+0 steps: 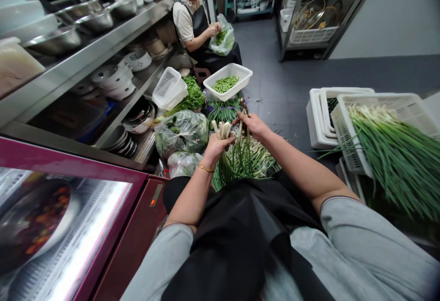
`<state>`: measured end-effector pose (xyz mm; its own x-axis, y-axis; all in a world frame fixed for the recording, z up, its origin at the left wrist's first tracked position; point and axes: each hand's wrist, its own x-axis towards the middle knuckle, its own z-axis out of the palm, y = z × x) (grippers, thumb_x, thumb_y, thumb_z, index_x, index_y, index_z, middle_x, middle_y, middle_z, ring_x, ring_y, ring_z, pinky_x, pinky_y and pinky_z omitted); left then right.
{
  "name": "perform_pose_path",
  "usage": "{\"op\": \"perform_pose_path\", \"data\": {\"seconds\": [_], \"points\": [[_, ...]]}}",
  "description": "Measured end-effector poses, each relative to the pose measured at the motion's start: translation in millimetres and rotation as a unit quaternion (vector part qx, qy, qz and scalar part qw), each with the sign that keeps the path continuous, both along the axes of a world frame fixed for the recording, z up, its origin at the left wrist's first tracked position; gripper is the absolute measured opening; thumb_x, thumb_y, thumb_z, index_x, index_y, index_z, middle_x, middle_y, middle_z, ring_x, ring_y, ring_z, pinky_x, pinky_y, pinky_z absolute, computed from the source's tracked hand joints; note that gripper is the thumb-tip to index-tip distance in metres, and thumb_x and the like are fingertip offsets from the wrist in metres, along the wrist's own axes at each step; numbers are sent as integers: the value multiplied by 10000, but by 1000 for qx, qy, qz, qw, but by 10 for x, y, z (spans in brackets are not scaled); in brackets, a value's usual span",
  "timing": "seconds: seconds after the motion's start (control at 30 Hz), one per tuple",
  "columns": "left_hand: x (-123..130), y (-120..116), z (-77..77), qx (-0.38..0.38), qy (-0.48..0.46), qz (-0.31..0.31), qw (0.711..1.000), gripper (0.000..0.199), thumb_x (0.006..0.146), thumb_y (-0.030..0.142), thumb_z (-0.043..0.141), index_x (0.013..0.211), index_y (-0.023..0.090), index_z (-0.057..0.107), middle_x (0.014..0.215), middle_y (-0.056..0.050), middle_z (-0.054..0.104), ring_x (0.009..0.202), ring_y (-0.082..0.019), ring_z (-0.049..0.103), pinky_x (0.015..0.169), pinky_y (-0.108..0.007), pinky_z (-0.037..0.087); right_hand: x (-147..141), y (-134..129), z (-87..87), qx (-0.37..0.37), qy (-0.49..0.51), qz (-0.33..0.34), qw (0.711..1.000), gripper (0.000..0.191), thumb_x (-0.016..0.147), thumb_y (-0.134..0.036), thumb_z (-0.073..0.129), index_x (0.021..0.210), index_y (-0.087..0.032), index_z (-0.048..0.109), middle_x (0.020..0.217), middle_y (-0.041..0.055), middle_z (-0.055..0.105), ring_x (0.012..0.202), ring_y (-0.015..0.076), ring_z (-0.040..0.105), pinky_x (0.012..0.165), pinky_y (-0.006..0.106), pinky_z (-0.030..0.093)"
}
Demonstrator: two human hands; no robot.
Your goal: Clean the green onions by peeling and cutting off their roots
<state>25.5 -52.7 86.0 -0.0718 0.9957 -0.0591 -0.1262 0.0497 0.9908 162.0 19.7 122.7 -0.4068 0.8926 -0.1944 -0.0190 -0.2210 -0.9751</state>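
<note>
My left hand (219,146) is closed round a bunch of green onions (224,130), white ends up and green leaves hanging down. Just to its right, my right hand (253,124) pinches the root end of another green onion (244,131), whose roots look brown and dirty. Beneath both hands lies a pile of loose green onions and trimmings (263,154). Left of the pile sit clear plastic bags of leafy greens (182,131). Beyond my hands, a white basket of green pods (225,83) rests above more green stalks.
A person (199,21) sits ahead, holding a plastic bag of greens (223,40). To the right, a white basket (354,140) holds many green onions. Steel shelves (137,30) with bowls run along the left, above a lit display case (113,200). Grey floor tiles (275,81) show ahead.
</note>
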Motion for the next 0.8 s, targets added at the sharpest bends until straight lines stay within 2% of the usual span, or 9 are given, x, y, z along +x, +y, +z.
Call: {"op": "perform_pose_path", "data": {"seconds": [0.17, 0.3, 0.4, 0.5, 0.67, 0.8], "points": [[62, 31, 4, 1, -14, -31, 999, 308, 600, 323, 834, 810, 158, 681, 582, 1, 568, 422, -56, 409, 376, -199, 315, 105, 72, 53, -32, 52, 27, 998, 524, 723, -665, 649, 731, -143, 611, 468, 6, 549, 364, 97, 459, 318, 218, 360], [77, 85, -37, -20, -21, -23, 999, 299, 556, 296, 857, 738, 163, 660, 550, 9, 548, 447, -81, 463, 400, -209, 342, 194, 104, -16, 1, 41, 22, 999, 569, 690, -688, 659, 777, -126, 635, 514, 16, 577, 346, 50, 360, 302, 198, 233], [40, 139, -73, -32, -37, 22, 999, 275, 583, 317, 839, 719, 171, 650, 570, 1, 567, 497, -115, 525, 436, -228, 386, 281, 47, -154, 103, -35, 54, 993, 521, 639, -608, 737, 780, -111, 669, 608, 35, 639, 423, 53, 423, 396, 195, 328], [5, 168, -84, -29, -33, 33, 998, 259, 602, 316, 831, 712, 171, 648, 571, 0, 556, 515, -123, 533, 445, -231, 382, 333, -42, -310, 183, -97, 105, 973, 417, 590, -506, 783, 728, -123, 693, 649, 32, 662, 582, 116, 556, 571, 246, 450], [-35, 128, -66, -22, -24, 7, 999, 252, 601, 289, 834, 722, 163, 653, 574, 9, 514, 479, -89, 463, 451, -229, 342, 429, -49, -384, 184, -105, 51, 976, 387, 659, -500, 712, 713, -117, 688, 646, 47, 653, 611, 143, 573, 622, 278, 452], [-38, 92, -88, -20, -41, -38, 998, 314, 520, 252, 863, 727, 153, 648, 593, 12, 534, 485, -80, 445, 457, -231, 353, 400, -78, -377, 226, -107, 52, 967, 427, 626, -506, 739, 812, -124, 703, 756, 49, 674, 707, 164, 588, 666, 278, 449]]}}
